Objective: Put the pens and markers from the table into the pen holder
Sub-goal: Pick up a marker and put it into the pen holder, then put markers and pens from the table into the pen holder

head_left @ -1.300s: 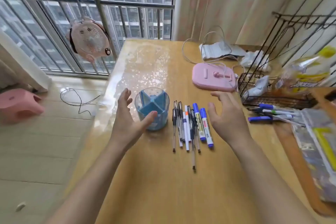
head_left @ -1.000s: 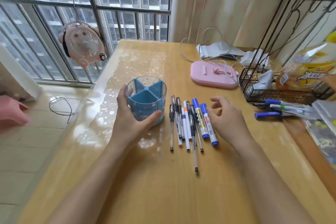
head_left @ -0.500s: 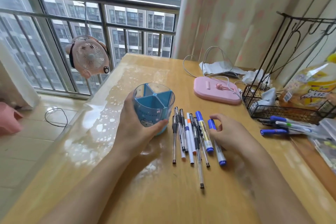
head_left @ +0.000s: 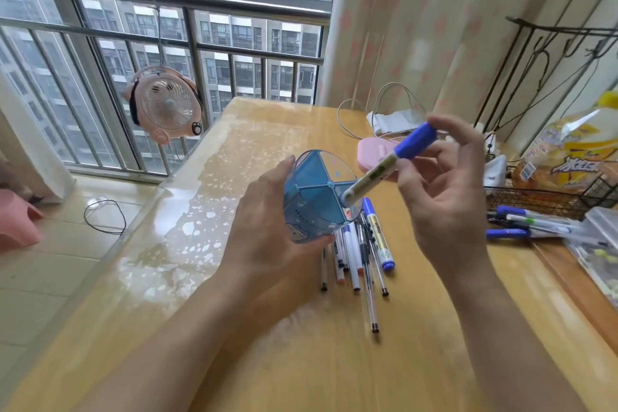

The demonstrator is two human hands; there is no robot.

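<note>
The blue pen holder (head_left: 314,197) is up off the table (head_left: 301,361), tipped toward the right, four compartments showing, above the middle of the tabletop. The left hand (head_left: 267,237) wraps it, fingers clamped round its wall. The right hand (head_left: 444,197) pinches a blue-capped marker (head_left: 388,167) between thumb and fingertips, slanted, its lower end just at the holder's rim. The label print on the marker is too blurred to read. Below, the remaining pens and markers (head_left: 361,254) lie in a row on the wood. By the right edge a wire basket (head_left: 541,197) sits beside a yellow snack bag (head_left: 575,157) with large lettering. A pink fan (head_left: 164,104) hangs at the window.
</note>
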